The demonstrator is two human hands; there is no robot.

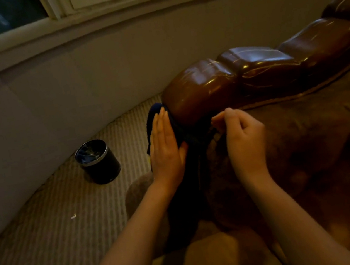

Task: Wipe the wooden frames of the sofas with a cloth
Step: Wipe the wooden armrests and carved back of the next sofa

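Dim room: left hand [165, 149] flat on cloth [184, 176] (frame hidden).

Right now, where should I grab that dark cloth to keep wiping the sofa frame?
Grip the dark cloth at its bunched middle between your hands, coming from above; the left hand already flattens its outer end against the sofa frame.

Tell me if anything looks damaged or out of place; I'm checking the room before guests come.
The glossy brown sofa frame shows pale scratch-like lines along its top. A small white scrap lies on the striped carpet near the black bin.
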